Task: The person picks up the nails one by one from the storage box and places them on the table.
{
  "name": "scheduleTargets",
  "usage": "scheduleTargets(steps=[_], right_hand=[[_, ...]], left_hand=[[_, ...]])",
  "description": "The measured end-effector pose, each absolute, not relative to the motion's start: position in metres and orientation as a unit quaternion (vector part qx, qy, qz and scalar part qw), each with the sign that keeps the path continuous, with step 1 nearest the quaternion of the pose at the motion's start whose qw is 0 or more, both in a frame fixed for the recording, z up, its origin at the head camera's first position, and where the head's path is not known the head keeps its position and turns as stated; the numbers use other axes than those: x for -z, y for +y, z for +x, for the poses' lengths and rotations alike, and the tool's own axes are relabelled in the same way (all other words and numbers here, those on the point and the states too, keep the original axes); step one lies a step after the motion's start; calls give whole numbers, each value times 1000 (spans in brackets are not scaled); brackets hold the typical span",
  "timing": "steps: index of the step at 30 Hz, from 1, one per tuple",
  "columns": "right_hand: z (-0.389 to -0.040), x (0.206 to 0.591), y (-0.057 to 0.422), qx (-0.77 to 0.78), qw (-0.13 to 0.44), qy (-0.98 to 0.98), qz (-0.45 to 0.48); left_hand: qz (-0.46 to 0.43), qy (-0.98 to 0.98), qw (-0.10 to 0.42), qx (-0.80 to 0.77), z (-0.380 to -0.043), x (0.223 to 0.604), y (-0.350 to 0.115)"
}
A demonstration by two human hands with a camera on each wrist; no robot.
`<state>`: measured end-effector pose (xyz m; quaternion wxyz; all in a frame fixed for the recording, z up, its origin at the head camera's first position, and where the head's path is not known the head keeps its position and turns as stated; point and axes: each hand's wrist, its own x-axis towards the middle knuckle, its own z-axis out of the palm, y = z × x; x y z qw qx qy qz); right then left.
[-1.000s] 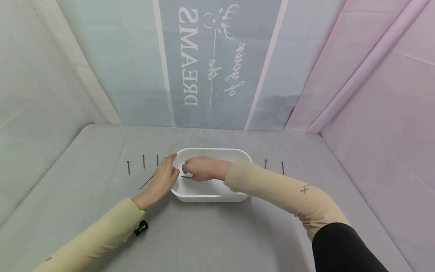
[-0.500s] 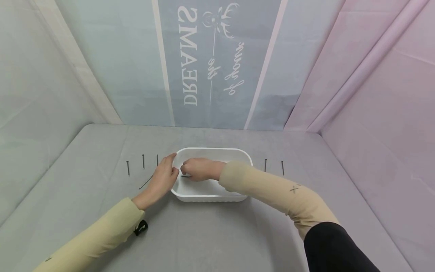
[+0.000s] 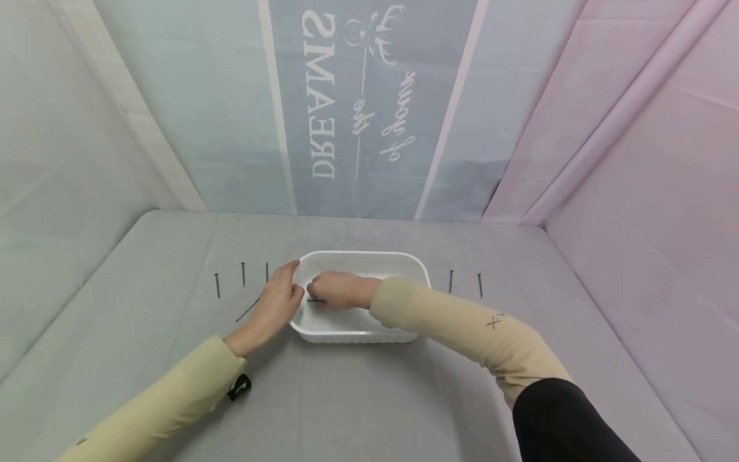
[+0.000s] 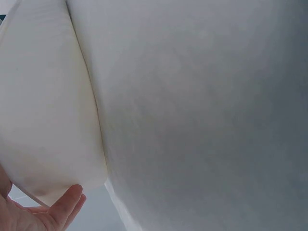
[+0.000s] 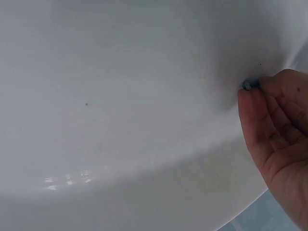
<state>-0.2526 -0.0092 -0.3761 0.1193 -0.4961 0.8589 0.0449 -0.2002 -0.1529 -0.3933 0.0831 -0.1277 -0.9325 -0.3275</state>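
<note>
A white oblong plastic tub [image 3: 369,336] sits in the middle of the grey-covered table. My left hand [image 3: 276,308] holds its left end, thumb over the rim and fingers along the outside; the left wrist view has the fingers [image 4: 67,207] against the tub wall [image 4: 53,106]. Down inside the tub, my right hand [image 3: 340,290] pinches a dark screw [image 3: 315,300] between thumb and fingertips. In the right wrist view the screw's end [image 5: 249,85] pokes out from the fingertips, close over the white tub floor [image 5: 120,96]; the fingers cover much of its shaft.
Left of the tub lie several dark screws, among them one upright in view [image 3: 217,285] and a slanted one [image 3: 247,309] partly behind my left hand. Two more, a nearer screw [image 3: 451,281] and a farther screw [image 3: 480,285], lie to the right. Fabric walls [image 3: 369,128] enclose the table.
My right hand and forearm have shifted slightly left inside the tub, the screw still pinched. The left hand and the tub stay in place.
</note>
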Motion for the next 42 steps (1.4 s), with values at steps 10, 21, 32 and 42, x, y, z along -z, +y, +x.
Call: scheduleTargets(steps=[10,21,32,42], right_hand=[[-250,375,-10,-55,127,867,-479],[-254,369,-7,-48,135,871,-469],[-257,355,2,-37,131,874,-466],[-252,342,15,-18,133,881,-454]], left_hand=[[-127,-931,82,332,-199,394,-153],[-125,-932,84,329,-199,393,-152],[-123,-934,73,327,-200,393,-152],[-121,-935,70,325,-200,394,-151]])
